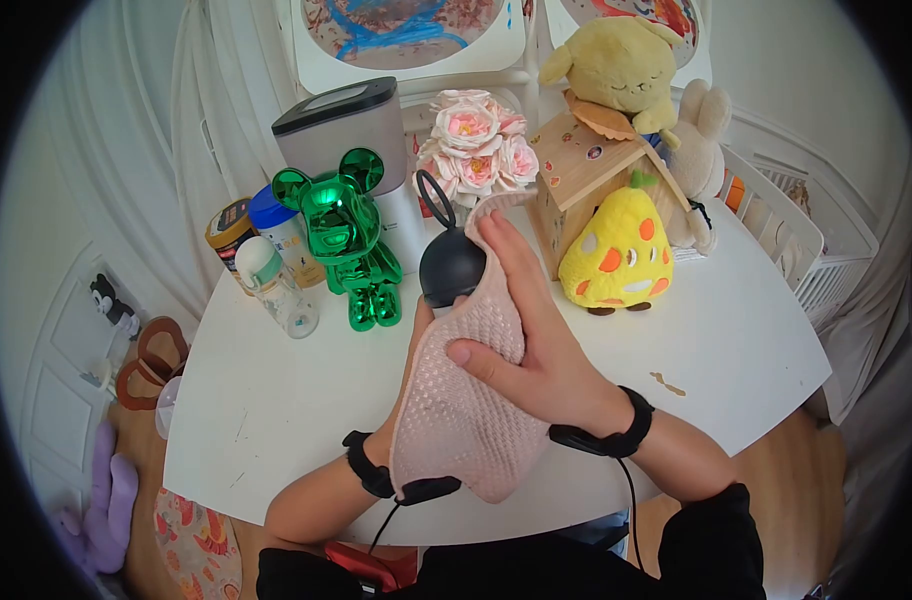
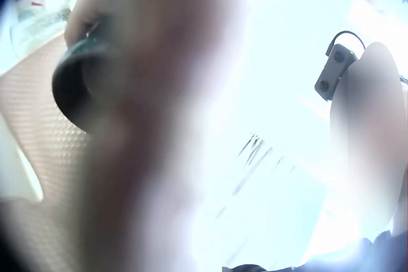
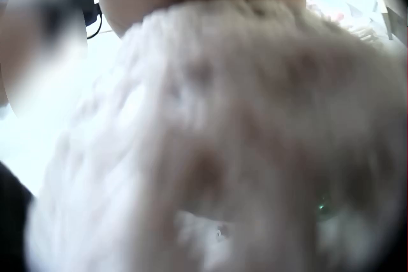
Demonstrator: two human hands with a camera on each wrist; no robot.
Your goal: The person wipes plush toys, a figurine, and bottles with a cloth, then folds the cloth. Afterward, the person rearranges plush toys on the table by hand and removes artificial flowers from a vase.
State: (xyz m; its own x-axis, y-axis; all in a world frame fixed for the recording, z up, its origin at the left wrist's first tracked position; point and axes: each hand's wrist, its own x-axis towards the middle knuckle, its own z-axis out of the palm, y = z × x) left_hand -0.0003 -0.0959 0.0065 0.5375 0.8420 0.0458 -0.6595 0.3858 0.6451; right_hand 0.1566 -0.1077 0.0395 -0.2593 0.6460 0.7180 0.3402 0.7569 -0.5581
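Observation:
A bottle with a black domed lid (image 1: 452,268) and a carry loop is held up over the table, its body mostly hidden behind a pink waffle-weave cloth (image 1: 456,400). My left hand (image 1: 416,335) grips the bottle from the left, largely covered by the cloth. My right hand (image 1: 536,345) holds the cloth against the bottle's right side, thumb spread across the front and fingers reaching up beside the lid. In the left wrist view, the dark lid (image 2: 69,87) shows next to blurred fingers. The cloth (image 3: 210,125) fills most of the right wrist view.
On the white table (image 1: 286,420) stand a shiny green bear figure (image 1: 341,230), a clear bottle (image 1: 276,290), tubs (image 1: 276,220) and a grey-lidded container (image 1: 346,130). Behind are pink flowers (image 1: 476,150). At right are a yellow plush (image 1: 621,250) and a wooden house (image 1: 586,165).

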